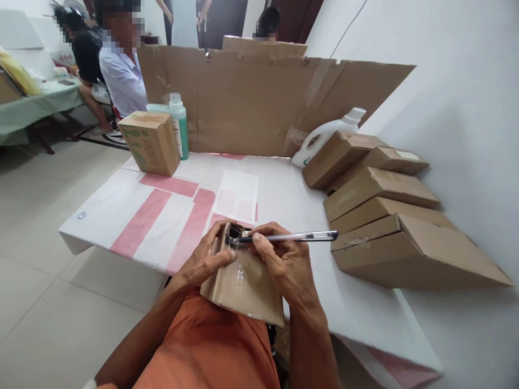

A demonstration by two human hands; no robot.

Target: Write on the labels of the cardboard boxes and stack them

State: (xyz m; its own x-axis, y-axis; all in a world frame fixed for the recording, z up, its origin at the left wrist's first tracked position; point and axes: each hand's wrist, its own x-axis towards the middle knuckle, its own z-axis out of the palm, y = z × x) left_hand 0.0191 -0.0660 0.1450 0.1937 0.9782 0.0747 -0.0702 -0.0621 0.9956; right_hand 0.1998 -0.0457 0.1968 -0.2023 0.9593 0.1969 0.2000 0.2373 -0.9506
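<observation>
Likely light yet stiff, the cardboard box [251, 294] suits my left fingers [222, 260] gripping its edge (shiny tape [240, 272] might slip). My right fingers [263, 247] pinch a pen [310, 236].

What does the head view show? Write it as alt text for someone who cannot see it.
A person's right hand holds a pen at the dark end of a cardboard box that the left hand grips. On the table beyond, a carton and a green bottle are at left, a white jug and several boxes at right.
</observation>
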